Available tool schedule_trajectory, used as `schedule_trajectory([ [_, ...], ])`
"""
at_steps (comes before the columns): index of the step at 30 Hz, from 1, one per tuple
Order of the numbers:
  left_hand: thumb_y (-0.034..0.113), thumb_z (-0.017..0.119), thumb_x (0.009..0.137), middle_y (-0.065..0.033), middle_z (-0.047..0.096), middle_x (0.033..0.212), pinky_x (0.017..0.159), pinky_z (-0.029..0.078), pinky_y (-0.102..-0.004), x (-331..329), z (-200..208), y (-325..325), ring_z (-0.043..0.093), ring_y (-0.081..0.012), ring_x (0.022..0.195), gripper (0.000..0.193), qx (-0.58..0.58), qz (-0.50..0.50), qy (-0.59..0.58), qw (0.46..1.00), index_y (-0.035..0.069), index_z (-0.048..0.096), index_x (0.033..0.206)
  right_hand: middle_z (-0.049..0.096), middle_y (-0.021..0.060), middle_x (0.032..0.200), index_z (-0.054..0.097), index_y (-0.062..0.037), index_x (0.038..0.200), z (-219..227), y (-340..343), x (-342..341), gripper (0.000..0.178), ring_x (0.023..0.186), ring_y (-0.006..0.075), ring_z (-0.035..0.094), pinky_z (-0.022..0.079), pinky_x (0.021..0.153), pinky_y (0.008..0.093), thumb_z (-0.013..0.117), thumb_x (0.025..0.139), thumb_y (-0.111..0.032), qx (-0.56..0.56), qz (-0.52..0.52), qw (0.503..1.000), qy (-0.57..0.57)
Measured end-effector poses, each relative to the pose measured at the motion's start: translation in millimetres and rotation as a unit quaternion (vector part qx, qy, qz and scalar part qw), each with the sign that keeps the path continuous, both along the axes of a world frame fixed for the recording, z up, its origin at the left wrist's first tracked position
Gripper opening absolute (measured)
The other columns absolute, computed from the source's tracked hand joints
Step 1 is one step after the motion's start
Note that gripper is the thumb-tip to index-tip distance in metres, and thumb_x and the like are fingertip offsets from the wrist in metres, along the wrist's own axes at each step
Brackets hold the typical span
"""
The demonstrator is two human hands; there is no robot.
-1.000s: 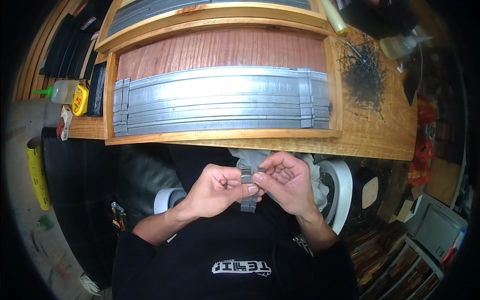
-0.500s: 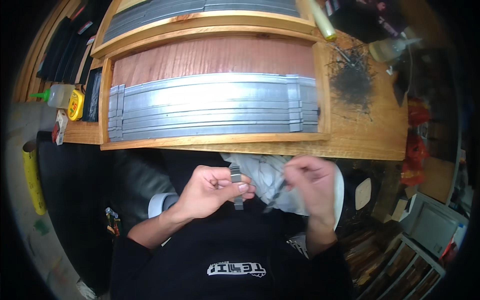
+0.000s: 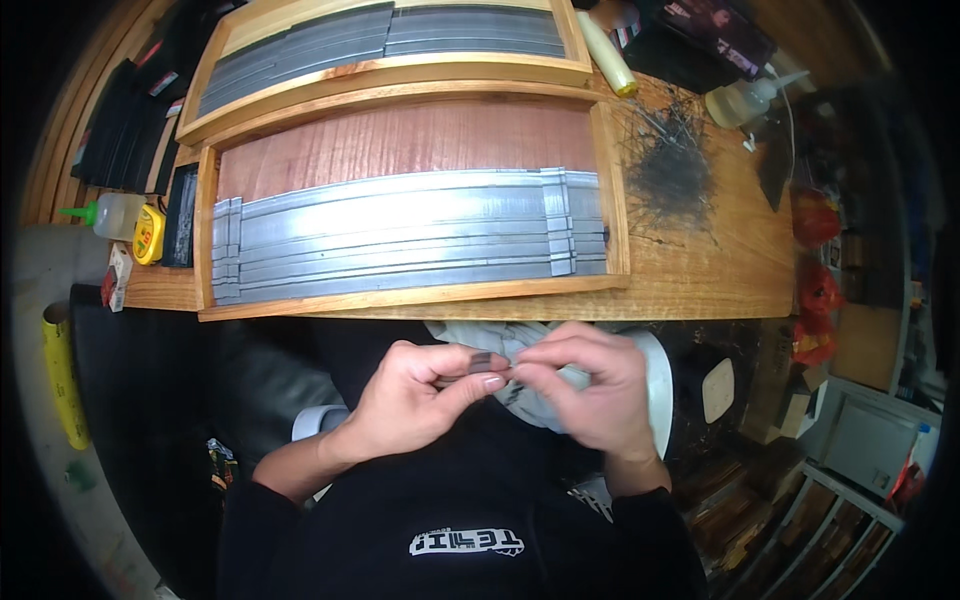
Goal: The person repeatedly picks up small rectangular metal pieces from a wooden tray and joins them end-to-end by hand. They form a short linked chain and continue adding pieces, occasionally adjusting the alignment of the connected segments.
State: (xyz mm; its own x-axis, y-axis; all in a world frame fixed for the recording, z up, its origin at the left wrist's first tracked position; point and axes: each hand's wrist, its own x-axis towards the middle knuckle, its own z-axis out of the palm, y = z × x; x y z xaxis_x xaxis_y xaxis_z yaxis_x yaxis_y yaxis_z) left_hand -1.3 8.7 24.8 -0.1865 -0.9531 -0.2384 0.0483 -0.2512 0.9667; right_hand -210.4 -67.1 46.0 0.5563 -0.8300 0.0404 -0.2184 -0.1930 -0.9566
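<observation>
Before the table [image 3: 725,265] in the head view, pinches a small grey piece [image 3: 481,360] in the left hand [image 3: 412,398]; holds the right hand [image 3: 592,385] just beside it, cannot tell whether clasped on anything. Faces a wooden tray [image 3: 410,299] of grey strips [image 3: 390,235].
</observation>
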Motion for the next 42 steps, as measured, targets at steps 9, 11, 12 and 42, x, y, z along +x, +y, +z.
schedule_trajectory([
  [9,-0.011,0.076,0.081,-0.0208,0.077,0.104,0.078,0.063,-0.0339,13.0,9.5,-15.0,0.078,-0.0316,0.092,0.034,-0.310,0.048,-0.211,0.926,-0.007,0.073,0.115,0.070,0.0083,0.094,0.074,0.0004,0.101,2.3,-10.9,33.2,0.028,0.080,0.0207,0.068,0.056,0.067,0.0294,0.084,0.075,0.004,-0.230,0.051,0.967,-0.093],
  [11,-0.011,0.076,0.081,-0.0214,0.077,0.105,0.080,0.063,-0.0347,14.4,2.8,-24.8,0.078,-0.0315,0.094,0.034,-0.337,0.065,-0.217,0.914,-0.007,0.073,0.115,0.069,0.0080,0.092,0.074,0.0002,0.100,-0.5,-19.9,38.5,0.028,0.081,0.0209,0.068,0.056,0.069,0.0300,0.084,0.074,0.004,-0.229,0.054,0.967,-0.094],
  [12,-0.012,0.076,0.081,-0.0217,0.077,0.105,0.081,0.063,-0.0352,14.1,-2.1,-27.6,0.078,-0.0314,0.094,0.035,-0.351,0.072,-0.218,0.908,-0.007,0.073,0.115,0.068,0.0079,0.090,0.074,0.0001,0.100,-3.1,-22.0,39.5,0.028,0.082,0.0210,0.068,0.056,0.070,0.0303,0.084,0.074,0.005,-0.230,0.055,0.967,-0.094],
  [42,0.007,0.072,0.098,-0.0130,0.079,0.101,0.071,0.062,-0.0243,11.8,-32.8,16.1,0.078,-0.0210,0.093,0.018,0.213,-0.003,0.183,0.960,-0.002,0.075,0.113,0.068,0.0067,0.099,0.070,0.0074,0.122,-69.9,26.7,22.3,0.027,0.082,0.0082,0.064,0.052,0.071,0.0230,0.072,0.096,0.000,0.408,0.033,0.894,-0.179],
])
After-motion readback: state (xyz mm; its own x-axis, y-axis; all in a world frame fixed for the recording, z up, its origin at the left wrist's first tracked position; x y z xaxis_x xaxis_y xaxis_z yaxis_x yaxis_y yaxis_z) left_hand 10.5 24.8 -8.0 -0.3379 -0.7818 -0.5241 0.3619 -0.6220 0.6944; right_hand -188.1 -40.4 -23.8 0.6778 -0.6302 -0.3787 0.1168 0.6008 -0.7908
